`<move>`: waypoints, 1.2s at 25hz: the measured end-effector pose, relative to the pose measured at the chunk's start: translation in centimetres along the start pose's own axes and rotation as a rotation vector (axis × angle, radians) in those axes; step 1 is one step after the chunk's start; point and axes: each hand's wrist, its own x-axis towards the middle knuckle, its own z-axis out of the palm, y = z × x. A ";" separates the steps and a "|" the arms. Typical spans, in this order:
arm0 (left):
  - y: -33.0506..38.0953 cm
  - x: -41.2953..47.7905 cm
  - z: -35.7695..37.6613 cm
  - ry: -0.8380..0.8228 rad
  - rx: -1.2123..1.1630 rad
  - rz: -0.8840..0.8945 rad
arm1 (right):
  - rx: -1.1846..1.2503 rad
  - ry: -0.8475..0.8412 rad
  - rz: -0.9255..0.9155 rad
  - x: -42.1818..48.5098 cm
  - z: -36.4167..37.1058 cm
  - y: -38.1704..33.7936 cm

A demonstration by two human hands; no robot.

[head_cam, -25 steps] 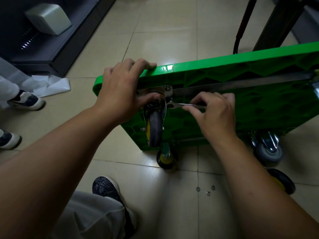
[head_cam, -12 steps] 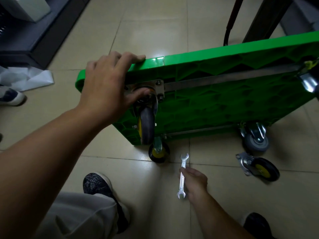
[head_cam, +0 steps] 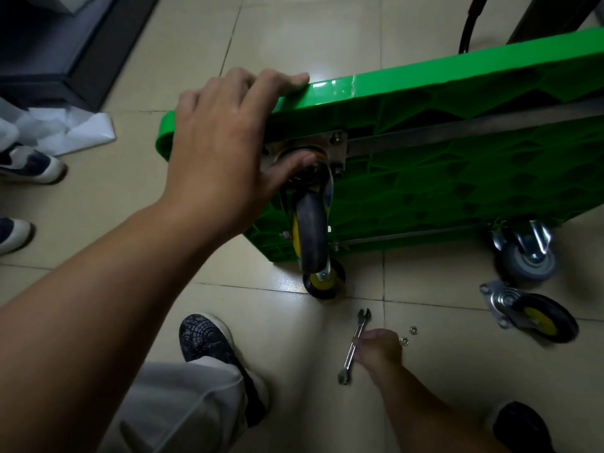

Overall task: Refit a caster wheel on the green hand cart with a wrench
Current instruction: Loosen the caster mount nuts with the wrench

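Head view shows the green hand cart [head_cam: 457, 178] tipped up on its long edge, underside toward me, and every place I give is taken from that cart. My left hand [head_cam: 222, 152] hooks its fingers over the cart's top edge near the corner while the thumb presses the caster wheel [head_cam: 310, 230] at its mounting plate [head_cam: 336, 148], so that hand steadies both. My right hand [head_cam: 379, 348] is down at the floor [head_cam: 441, 387] on my side of the cart, fingers curled round the middle of the wrench [head_cam: 354, 344], with two small metal rings [head_cam: 413, 329] just beside the knuckles; I cannot tell whether they are nuts or washers. I judge the step to be fetching hardware for the plate's bolts, so the thumb should keep firm pressure or the plate may slip off its holes. The rings are small and the tile looks slick, so I would pinch one carefully rather than sweep at it. Room is fair: open tile lies between the cart's bottom edge and the wrench, but a loose caster [head_cam: 536, 317] lies near the cart's lower right, and my shoe [head_cam: 209, 344] sits near its lower left corner. The raised path back to the plate looks unobstructed.
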 end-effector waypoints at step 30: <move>0.5 -0.2 -0.2 0.007 -0.004 0.014 | 0.570 -0.198 -0.629 -16.7 -1.8 -22.5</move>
